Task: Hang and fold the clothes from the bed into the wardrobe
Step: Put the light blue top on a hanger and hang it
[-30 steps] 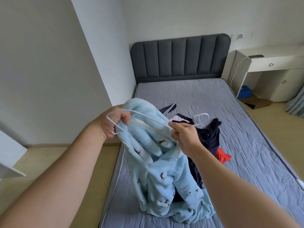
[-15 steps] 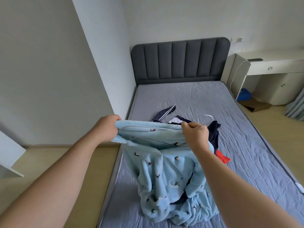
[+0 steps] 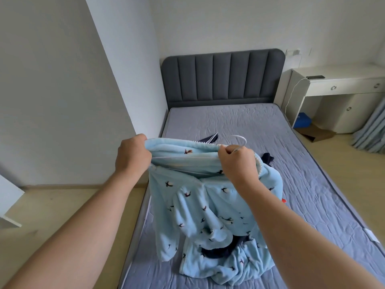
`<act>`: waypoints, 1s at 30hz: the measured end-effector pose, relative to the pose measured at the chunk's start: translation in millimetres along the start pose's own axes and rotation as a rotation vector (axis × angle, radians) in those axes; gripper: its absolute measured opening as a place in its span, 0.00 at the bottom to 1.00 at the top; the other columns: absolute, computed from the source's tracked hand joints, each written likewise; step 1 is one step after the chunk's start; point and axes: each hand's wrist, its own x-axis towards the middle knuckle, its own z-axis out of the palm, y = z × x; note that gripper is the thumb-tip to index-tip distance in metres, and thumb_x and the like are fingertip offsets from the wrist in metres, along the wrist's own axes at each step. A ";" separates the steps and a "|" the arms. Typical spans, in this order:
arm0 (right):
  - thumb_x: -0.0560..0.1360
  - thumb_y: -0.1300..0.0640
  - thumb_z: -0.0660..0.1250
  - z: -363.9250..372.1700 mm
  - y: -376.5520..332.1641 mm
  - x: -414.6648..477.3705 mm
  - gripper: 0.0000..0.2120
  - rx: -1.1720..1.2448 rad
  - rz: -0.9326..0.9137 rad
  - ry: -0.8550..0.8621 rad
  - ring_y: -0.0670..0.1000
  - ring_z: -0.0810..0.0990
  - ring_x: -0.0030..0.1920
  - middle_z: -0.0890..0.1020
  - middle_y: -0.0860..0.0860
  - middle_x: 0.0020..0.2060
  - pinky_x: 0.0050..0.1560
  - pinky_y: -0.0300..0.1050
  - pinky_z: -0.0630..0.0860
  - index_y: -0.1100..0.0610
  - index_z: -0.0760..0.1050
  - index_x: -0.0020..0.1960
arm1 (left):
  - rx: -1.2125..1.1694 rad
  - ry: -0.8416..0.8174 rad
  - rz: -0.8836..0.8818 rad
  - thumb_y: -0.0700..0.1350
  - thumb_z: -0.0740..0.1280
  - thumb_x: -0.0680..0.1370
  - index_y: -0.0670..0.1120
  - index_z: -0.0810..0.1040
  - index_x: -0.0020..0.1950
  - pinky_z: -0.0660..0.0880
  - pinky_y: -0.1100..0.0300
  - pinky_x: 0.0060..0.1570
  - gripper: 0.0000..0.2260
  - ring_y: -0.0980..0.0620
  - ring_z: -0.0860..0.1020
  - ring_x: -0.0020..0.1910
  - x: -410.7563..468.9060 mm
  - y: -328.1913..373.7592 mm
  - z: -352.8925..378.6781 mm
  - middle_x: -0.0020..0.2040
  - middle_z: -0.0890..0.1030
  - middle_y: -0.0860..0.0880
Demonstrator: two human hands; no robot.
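Gripping blue garment (image 3: 198,205) along its edge: left hand (image 3: 132,155), right hand (image 3: 237,163).

Left hand (image 3: 132,156), right hand (image 3: 237,163) on blue garment (image 3: 198,201) above bed (image 3: 250,122)

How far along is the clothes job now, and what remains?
Nothing looks put away yet; no wardrobe is in view. In hand: the left hand and right hand grip the light blue fleece garment at its top edge, with the hook of a white hanger above. Left: hanging it, then the navy clothes and red item on the bed.
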 end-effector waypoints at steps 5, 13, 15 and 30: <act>0.83 0.46 0.56 3.2 14.6 -18.6 0.23 -0.304 -0.017 -0.250 0.55 0.78 0.32 0.78 0.51 0.28 0.34 0.47 0.73 0.56 0.77 0.37 | -0.109 0.073 0.089 0.31 0.60 0.65 0.47 0.75 0.39 0.67 0.61 0.29 0.13 0.45 0.75 0.34 5.3 17.0 -8.8 0.34 0.77 0.47; 0.77 0.47 0.68 -7.1 3.2 0.8 0.24 -0.140 0.031 -0.276 0.48 0.67 0.25 0.67 0.46 0.20 0.28 0.44 0.61 0.54 0.65 0.27 | -0.341 -0.312 0.167 0.44 0.70 0.70 0.46 0.75 0.38 0.70 0.59 0.32 0.05 0.49 0.76 0.34 -39.8 71.7 27.1 0.33 0.78 0.51; 0.77 0.49 0.68 -7.7 9.2 -1.4 0.19 -0.115 0.062 -0.309 0.47 0.68 0.25 0.69 0.45 0.21 0.28 0.43 0.62 0.57 0.71 0.31 | -0.429 -0.347 0.103 0.47 0.72 0.71 0.47 0.77 0.40 0.72 0.57 0.34 0.06 0.49 0.77 0.36 -40.5 75.6 30.8 0.35 0.79 0.51; 0.77 0.54 0.66 -25.4 5.4 0.3 0.15 0.002 0.071 -0.255 0.47 0.68 0.29 0.70 0.45 0.25 0.31 0.44 0.64 0.54 0.68 0.33 | -0.122 -0.525 0.324 0.46 0.71 0.76 0.55 0.75 0.69 0.74 0.52 0.63 0.22 0.49 0.76 0.64 -24.8 33.5 48.3 0.65 0.79 0.52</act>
